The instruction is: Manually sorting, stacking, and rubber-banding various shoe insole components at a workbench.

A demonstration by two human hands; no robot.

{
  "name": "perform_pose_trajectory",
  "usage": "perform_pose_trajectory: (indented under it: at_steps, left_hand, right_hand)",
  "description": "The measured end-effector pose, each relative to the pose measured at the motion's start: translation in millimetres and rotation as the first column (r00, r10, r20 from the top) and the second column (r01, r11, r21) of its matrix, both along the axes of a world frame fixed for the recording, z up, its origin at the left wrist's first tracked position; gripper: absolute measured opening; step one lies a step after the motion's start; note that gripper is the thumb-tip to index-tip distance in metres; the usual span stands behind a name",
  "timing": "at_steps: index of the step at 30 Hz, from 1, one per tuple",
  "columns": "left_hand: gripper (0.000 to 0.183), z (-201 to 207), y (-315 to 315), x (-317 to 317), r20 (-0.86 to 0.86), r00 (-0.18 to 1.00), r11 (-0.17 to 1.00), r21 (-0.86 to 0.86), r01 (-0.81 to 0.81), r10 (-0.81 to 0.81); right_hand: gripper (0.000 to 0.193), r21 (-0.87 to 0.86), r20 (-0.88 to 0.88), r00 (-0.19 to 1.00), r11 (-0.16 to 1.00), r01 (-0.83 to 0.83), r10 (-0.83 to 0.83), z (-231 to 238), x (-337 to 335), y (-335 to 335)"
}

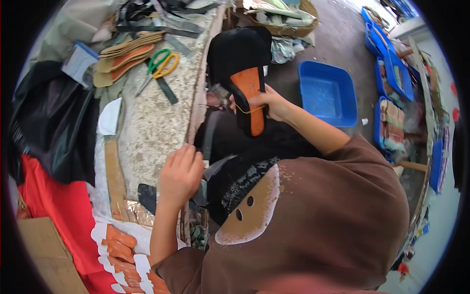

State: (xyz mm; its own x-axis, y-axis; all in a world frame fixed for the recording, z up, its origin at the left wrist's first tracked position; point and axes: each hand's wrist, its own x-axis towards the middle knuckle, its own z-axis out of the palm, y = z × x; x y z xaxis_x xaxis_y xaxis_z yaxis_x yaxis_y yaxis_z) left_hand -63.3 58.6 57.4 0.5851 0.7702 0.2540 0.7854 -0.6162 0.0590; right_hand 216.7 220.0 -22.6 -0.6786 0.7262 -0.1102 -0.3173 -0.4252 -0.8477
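Note:
My right hand (270, 102) is closed round a shoe piece with a black upper (236, 49) and an orange-brown insole (248, 82) facing up. A thin yellow band crosses the insole beside my fingers. The piece is held above my lap, to the right of the worktable (154, 127). My left hand (182, 171) rests at the table's right edge, fingers bent and pressed together. Whatever it grips is hidden; dark grey strip material (211, 169) lies beside it. Scissors (159, 66) with green and yellow handles lie on the table, near stacked tan and orange insoles (125, 56).
A blue plastic tub (327, 93) stands on the floor at the right. More blue baskets (391, 68) fill a rack along the far right. Black strips (176, 17) heap at the table's far end. Orange-brown cut pieces (120, 245) lie near left, beside red sheet material (54, 206) and cardboard (49, 255).

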Motion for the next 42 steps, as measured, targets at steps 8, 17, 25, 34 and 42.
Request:
perform_pose_trajectory:
  at_steps: [8, 17, 25, 34, 42]
  left_hand:
    - [0.030, -34, 8, 3, 0.051, 0.957, 0.909, -0.331, -0.255, 0.287]
    - [0.076, -67, 91, 28, -0.140, 0.912, 0.858, -0.309, -0.411, 0.386]
    - [0.087, -100, 124, 22, -0.233, 0.834, 0.825, -0.165, -0.541, 0.501]
    - [0.089, -104, 137, 32, -0.199, 0.849, 0.842, -0.147, -0.520, 0.489]
    - [0.090, -103, 138, 33, -0.191, 0.847, 0.835, -0.164, -0.526, 0.496]
  right_hand:
    - [0.038, -0.296, 0.096, 0.959, 0.912, 0.285, -0.268, -65, 76, 45]
    - [0.064, -0.384, 0.481, 0.744, 0.652, 0.654, -0.464, -279, 265, 73]
    - [0.123, -0.209, 0.900, 0.388, 0.584, 0.784, -0.198, -357, 335, 73]
    - [0.109, -0.261, 0.887, 0.432, 0.597, 0.759, -0.161, -420, 351, 83]
    - [0.098, -0.319, 0.863, 0.489, 0.613, 0.723, -0.127, -436, 293, 79]
